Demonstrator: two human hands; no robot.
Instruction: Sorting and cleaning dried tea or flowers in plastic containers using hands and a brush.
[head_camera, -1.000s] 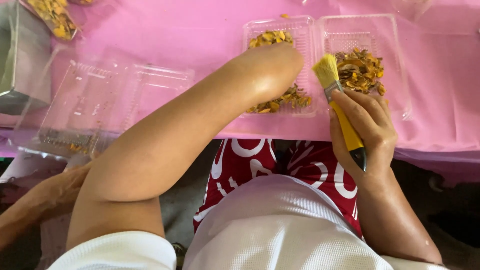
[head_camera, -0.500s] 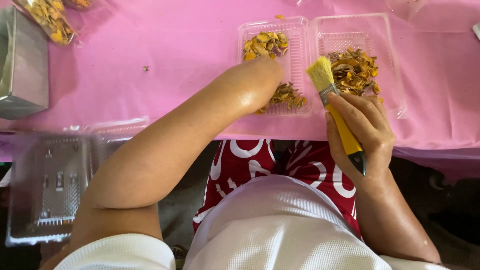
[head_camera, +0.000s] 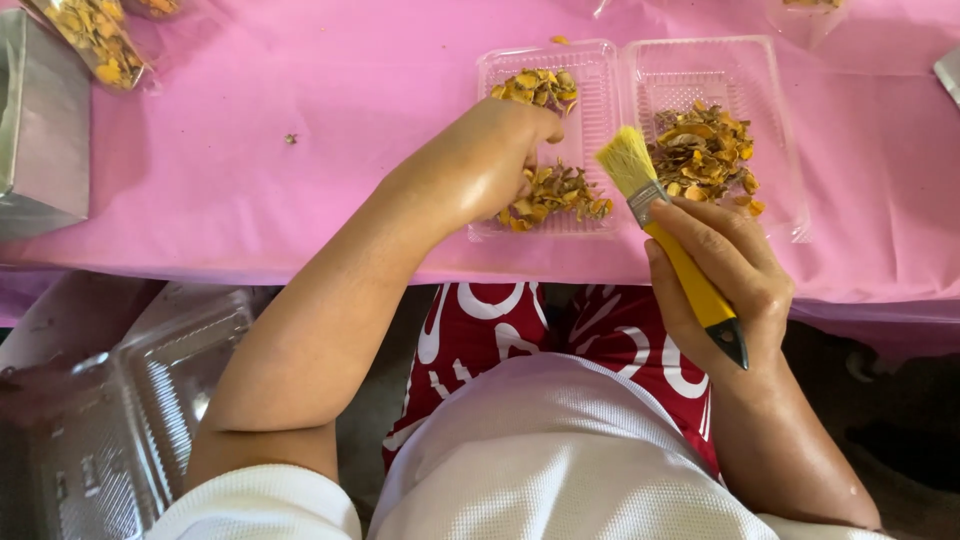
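A clear plastic hinged container (head_camera: 618, 62) lies open on the pink tablecloth (head_camera: 300, 150), with dried orange-brown pieces (head_camera: 705, 150) in both halves. My left hand (head_camera: 495, 160) reaches into the left half, its fingers curled down among the pieces (head_camera: 555, 190); what it grips is hidden. My right hand (head_camera: 725, 280) holds a paintbrush (head_camera: 665, 225) by its yellow handle, the pale bristles pointing up-left over the rim between the two halves.
A clear bag of orange pieces (head_camera: 95, 35) lies at the top left beside a grey metal box (head_camera: 40, 125). Empty clear plastic containers (head_camera: 120, 410) sit low at the left, below the table's edge. My red-and-white patterned lap (head_camera: 530, 330) is under the table edge.
My left arm has drawn back and its hand has dropped into the left half of the container. The empty clear containers have gone from the tabletop down to the lower left.
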